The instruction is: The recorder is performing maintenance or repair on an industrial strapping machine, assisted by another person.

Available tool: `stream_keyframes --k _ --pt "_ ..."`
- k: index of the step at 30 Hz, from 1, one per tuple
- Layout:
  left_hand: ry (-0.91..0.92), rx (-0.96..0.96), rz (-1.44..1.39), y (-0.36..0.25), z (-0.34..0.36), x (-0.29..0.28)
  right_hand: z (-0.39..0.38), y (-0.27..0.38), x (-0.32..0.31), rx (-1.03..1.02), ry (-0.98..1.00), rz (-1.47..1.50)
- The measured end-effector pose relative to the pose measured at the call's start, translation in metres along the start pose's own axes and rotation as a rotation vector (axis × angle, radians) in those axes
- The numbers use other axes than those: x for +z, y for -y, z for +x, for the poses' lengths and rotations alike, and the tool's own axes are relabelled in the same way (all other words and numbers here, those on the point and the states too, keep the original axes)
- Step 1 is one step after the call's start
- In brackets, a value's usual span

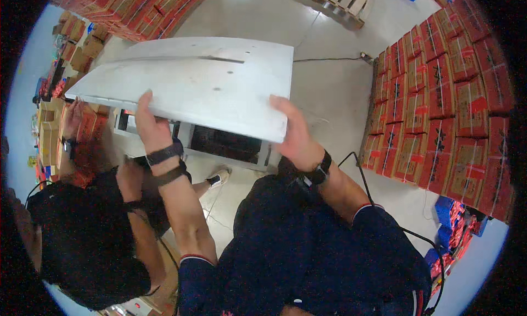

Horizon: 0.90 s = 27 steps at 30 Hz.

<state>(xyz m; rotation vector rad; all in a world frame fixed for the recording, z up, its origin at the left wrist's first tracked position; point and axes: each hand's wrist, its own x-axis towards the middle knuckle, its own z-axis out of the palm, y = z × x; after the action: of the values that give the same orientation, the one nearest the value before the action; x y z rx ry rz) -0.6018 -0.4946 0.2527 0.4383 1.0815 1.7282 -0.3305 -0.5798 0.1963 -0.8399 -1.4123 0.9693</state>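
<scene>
Left hand (151, 127) and right hand (293, 132) both grip the near edge of a white panel (197, 83) — held tilted above a grey metal unit (230, 146), probably open-topped — red cartons (444, 102) right of it.

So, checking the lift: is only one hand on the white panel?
No, both the left hand and right hand hold the white panel along its near edge.
</scene>
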Motion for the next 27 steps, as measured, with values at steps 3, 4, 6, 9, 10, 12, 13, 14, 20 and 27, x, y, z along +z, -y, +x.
stream_keyframes --k 3,4,6,9,10,12,13,14,20,27 --pt "0.029 0.044 0.092 -0.019 0.022 0.017 0.048 0.052 0.005 0.202 -0.127 0.729" --pt "0.049 0.087 0.118 -0.024 0.021 0.034 0.060 0.049 0.001 0.451 -0.213 0.960" --pt "0.168 0.216 0.290 -0.025 0.040 0.037 0.080 0.047 -0.004 0.649 -0.318 1.171" --pt "0.358 0.029 0.159 -0.049 0.054 0.054 0.103 0.061 -0.008 0.671 -0.397 1.042" --pt "0.130 -0.019 0.144 -0.055 0.074 0.066 0.115 0.052 -0.011 0.762 -0.404 1.202" --pt "0.273 -0.016 0.066 -0.064 0.090 0.062 0.127 0.041 -0.024 0.749 -0.316 1.395" --pt "0.307 -0.008 0.082 -0.062 0.095 0.070 0.132 0.037 -0.032 0.728 -0.288 1.472" --pt "0.320 0.001 0.113 -0.063 0.099 0.072 0.135 0.035 -0.031 0.685 -0.304 1.446" --pt "0.535 -0.079 -0.025 -0.072 0.130 0.133 0.172 0.041 -0.042 0.573 -0.116 1.418" --pt "0.660 0.088 -0.079 -0.064 0.152 0.158 0.151 0.038 -0.083 0.556 0.135 0.965"
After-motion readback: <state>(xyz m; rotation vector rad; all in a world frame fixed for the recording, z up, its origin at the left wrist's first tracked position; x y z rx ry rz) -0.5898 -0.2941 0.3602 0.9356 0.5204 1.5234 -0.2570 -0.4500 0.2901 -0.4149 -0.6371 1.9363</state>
